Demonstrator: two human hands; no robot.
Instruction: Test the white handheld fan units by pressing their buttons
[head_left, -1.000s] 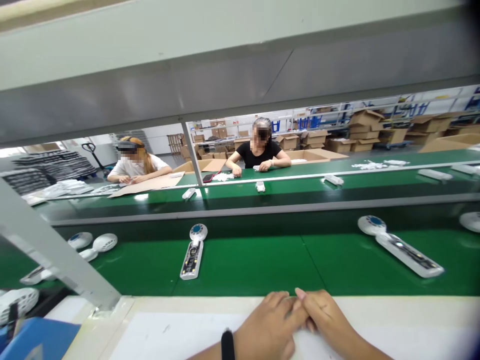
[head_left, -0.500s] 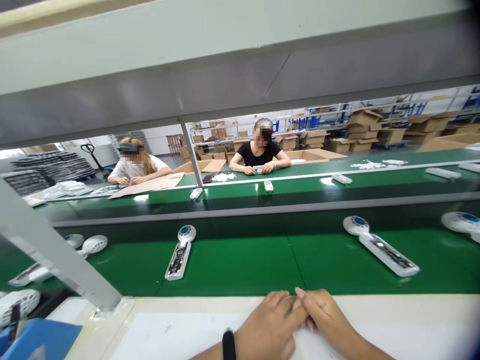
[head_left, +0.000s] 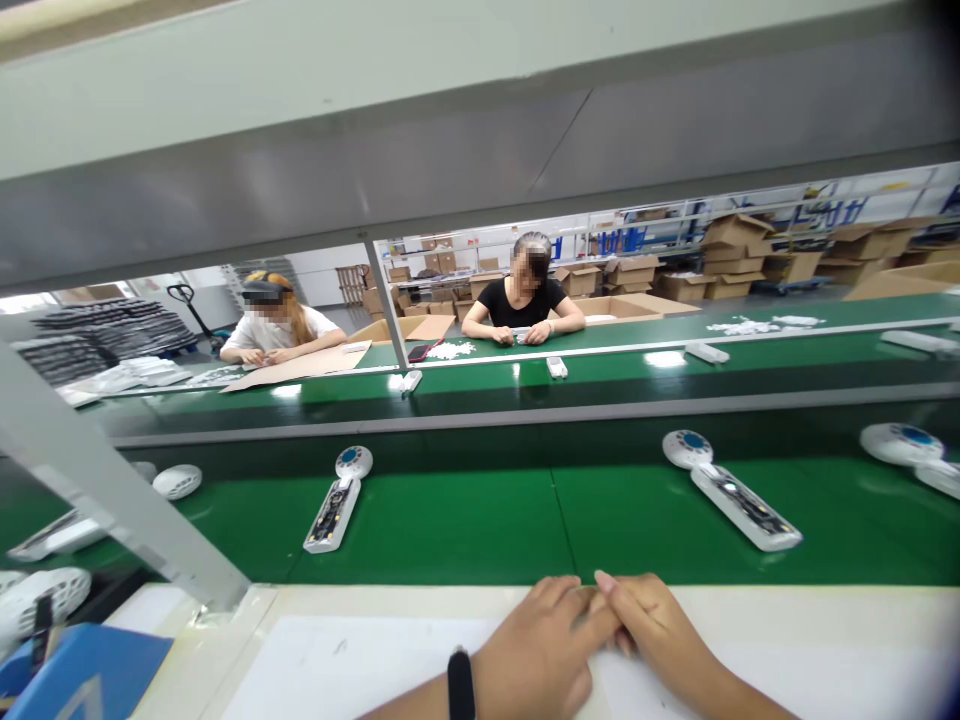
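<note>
My left hand [head_left: 529, 640], with a black band on its wrist, rests at the bench edge with its fingers closed. My right hand [head_left: 660, 625] meets it, its thumb over the left fingertips and its own fingers folded under; no object shows in either. Beyond them, on the green belt, lies a white handheld fan [head_left: 744, 508], its handle uncovered and a dark circuit board showing. A similar open-handled fan [head_left: 332, 512] lies to the left. At the right edge a third fan [head_left: 900, 443] is partly cut off.
A white slanting post [head_left: 142, 500] stands at left beside a blue bin [head_left: 105, 670] and white fan parts [head_left: 56, 600]. A grey shelf [head_left: 450, 140] spans overhead. Across a second belt carrying white casings [head_left: 707, 352], two people [head_left: 523, 300] sit working. Cardboard boxes [head_left: 731, 255] are stacked behind.
The fans on the near belt have shifted left, while the casings on the far belt have moved right. My hands stay clasped in nearly the same place.
</note>
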